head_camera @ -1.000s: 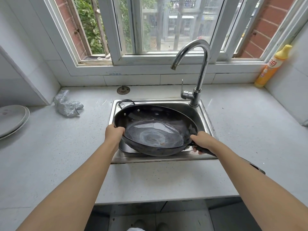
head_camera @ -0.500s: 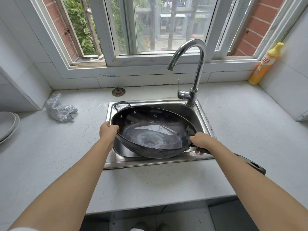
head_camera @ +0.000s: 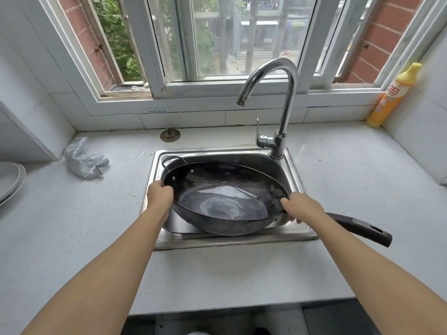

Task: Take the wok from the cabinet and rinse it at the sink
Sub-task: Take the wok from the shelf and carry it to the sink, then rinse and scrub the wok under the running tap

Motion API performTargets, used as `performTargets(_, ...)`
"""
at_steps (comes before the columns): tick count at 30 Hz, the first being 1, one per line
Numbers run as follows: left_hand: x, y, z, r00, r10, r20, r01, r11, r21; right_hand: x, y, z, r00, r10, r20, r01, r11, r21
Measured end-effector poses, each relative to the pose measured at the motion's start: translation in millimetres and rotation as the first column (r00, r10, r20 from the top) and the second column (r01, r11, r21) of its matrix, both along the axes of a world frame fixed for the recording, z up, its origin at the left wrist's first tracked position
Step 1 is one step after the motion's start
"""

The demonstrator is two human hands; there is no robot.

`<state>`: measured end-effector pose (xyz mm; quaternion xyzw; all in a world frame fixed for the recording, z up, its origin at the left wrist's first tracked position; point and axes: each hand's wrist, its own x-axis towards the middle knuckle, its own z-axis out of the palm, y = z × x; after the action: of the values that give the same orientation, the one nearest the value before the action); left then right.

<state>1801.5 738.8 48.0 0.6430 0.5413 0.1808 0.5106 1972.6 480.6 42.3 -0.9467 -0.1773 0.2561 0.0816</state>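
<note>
Two bare hands are on the wok (head_camera: 225, 201) right now, holding it over the steel sink (head_camera: 294, 170) in the middle of the frame. Its long axis runs from the small loop handle (head_camera: 173, 160) at the upper left down to the long black handle (head_camera: 358, 227), which points toward the lower right and sticks out past the sink's edge over the pale countertop (head_camera: 362, 180). The bowl is tipped, near rim lower, so we look straight into it.

The left hand (head_camera: 159, 195) is curled over the rim on the left side, fingers wrapped round the edge. The right hand (head_camera: 302, 206) is closed round the base of the long handle where it meets the bowl (thumb lying along the rim).

The wok is dark, almost black, with a greyish worn patch and a shallow sheen of water pooled in the bottom; two rivets show near the loop handle.

The faucet (head_camera: 283, 97) arches above the back of the sink, its spout over the wok's far side, with no stream visible.
</note>
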Motion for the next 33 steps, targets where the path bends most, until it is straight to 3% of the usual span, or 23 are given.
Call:
performTargets(11,12.5,-36.3,-9.2,0.982,0.182,-0.052,-0.183,0.983,-0.003,55.4,3.5,-0.2,0.976,0.212,-0.046,-0.212,0.977,0.001)
performTargets(24,24.1,-35.7,-28.9,0.969,0.229,-0.093,-0.226,0.973,0.035,75.7,4.0,-15.7,0.970,0.233,-0.066,-0.231,0.972,0.033)
performTargets(27,23.5,-41.0,-23.8,0.971,0.209,-0.117,-0.197,0.975,0.104,73.8,3.9,-18.7,0.972,0.232,-0.038,-0.231,0.973,0.011)
performTargets(30,26.1,-55.0,-18.7,0.976,0.179,-0.127,-0.150,0.967,0.207,67.9,2.0,-21.1,0.962,0.260,0.089,-0.256,0.965,-0.054)
performTargets(33,29.8,-67.0,-16.5,0.988,0.075,-0.132,-0.025,0.939,0.343,63.7,0.3,-21.1,0.931,0.318,0.177,-0.305,0.948,-0.095)
